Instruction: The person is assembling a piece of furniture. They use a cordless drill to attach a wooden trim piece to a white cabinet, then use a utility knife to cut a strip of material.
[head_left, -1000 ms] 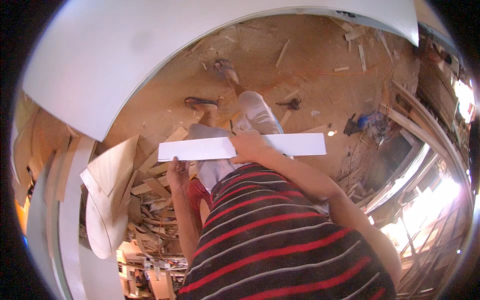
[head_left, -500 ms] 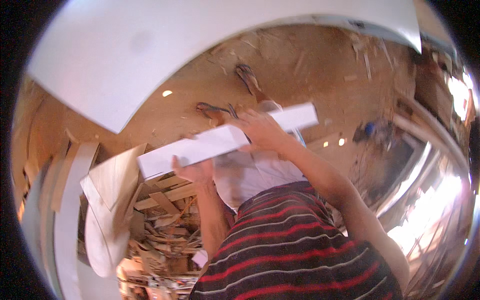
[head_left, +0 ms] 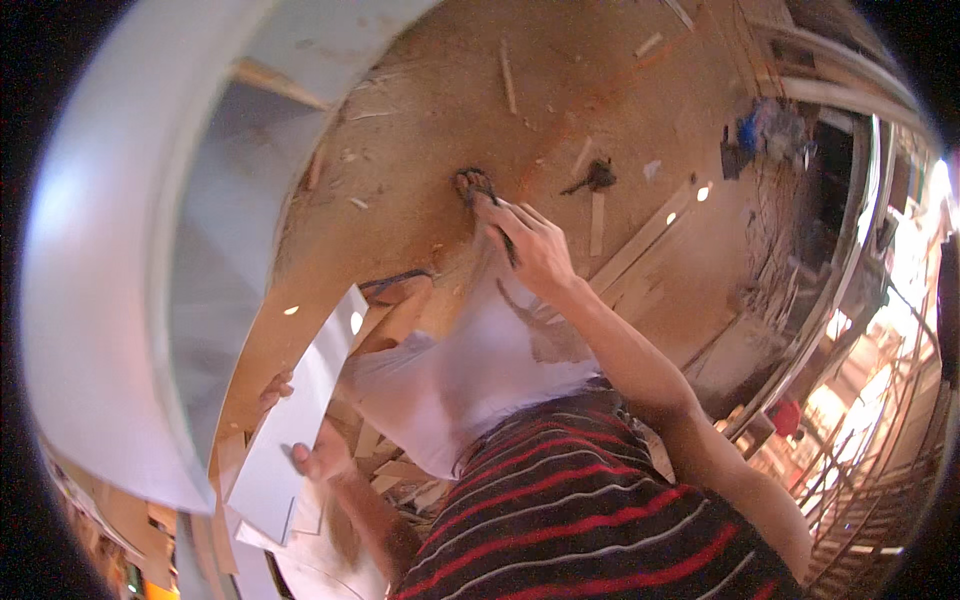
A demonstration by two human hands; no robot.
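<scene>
My left hand (head_left: pixel 322 455) grips a long, flat white board (head_left: pixel 300 420), thumb on its face and fingers curled round the far edge. The board slants up to the right, and a short dark line shows near its lower end. My right hand (head_left: pixel 535 250) is stretched out in front of me, apart from the board. A thin, dark, stick-like thing (head_left: pixel 509 245) shows along its fingers and palm; its kind is too blurred to tell. Below that hand are my light trousers (head_left: pixel 480 340) and a sandalled foot (head_left: pixel 472 184).
A large white curved panel (head_left: pixel 100 270) stands close on my left. Wood scraps (head_left: pixel 508 75) and a small dark object (head_left: pixel 598 175) lie on the brown floor. Long planks (head_left: pixel 640 235) lie to the right, and a blue item (head_left: pixel 748 132) sits among clutter farther right.
My right hand has come off the white board and reached forward. My left hand has swung the board left and tilted it more steeply. The view has turned, bringing the large panel to the left.
</scene>
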